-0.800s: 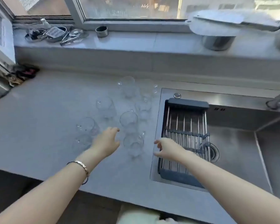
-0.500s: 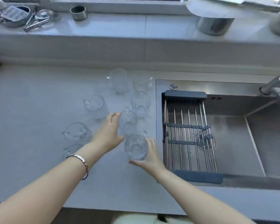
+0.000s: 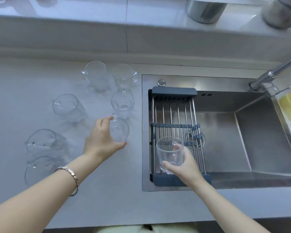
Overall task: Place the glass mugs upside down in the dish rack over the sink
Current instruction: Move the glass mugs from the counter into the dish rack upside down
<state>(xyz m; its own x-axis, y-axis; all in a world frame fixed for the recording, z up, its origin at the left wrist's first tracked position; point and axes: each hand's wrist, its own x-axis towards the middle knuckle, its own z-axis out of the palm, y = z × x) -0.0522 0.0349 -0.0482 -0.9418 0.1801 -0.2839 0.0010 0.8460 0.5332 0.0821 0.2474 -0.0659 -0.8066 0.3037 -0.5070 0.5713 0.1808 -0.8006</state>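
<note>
A right hand (image 3: 183, 163) clamps a clear glass mug (image 3: 170, 151) above the steel-barred dish rack (image 3: 174, 115); the left hand (image 3: 101, 142) cups another mug (image 3: 119, 130) on the grey bench (image 3: 107, 190).

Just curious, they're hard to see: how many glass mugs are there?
8: right hand's mug over the rack, left hand's on the counter, six more standing there.

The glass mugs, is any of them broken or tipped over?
No, nothing looks broken or spilled. The six mugs on the counter stand upright, the left hand on one. The right hand holds another mug over the dish rack.
</note>
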